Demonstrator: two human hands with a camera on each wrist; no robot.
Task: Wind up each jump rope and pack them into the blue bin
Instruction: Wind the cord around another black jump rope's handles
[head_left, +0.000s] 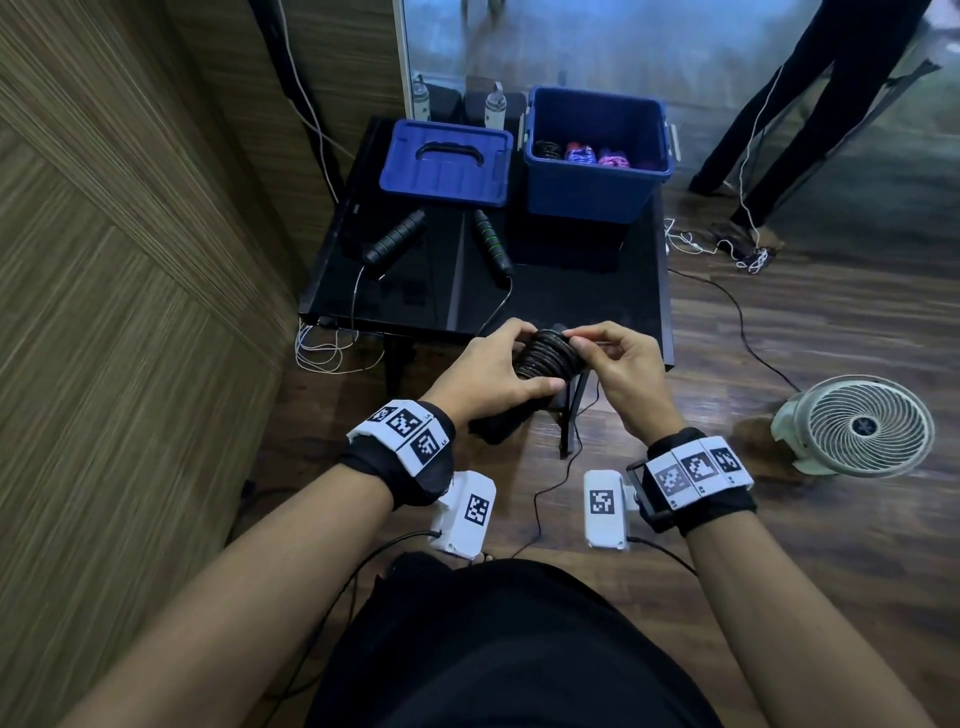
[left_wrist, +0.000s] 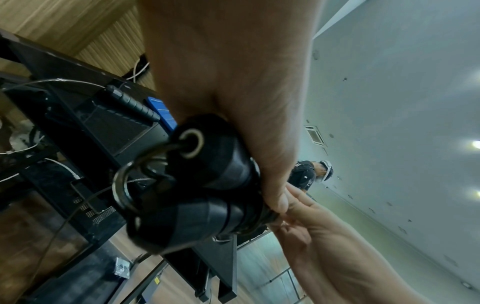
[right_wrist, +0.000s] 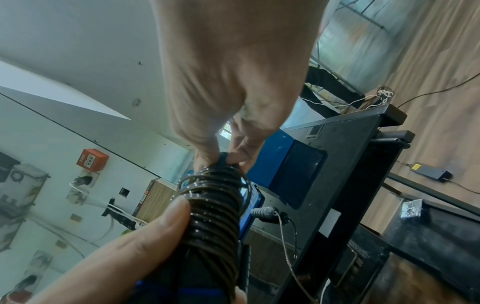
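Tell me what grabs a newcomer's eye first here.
Front and centre, the left hand grips a jump rope wound into tight dark coils round its handles, while the right hand pinches the coil's end. Behind them on the black table, the open blue bin holds bundled ropes, its lid lies alongside, and another rope's green-ringed handles still lie unwound.
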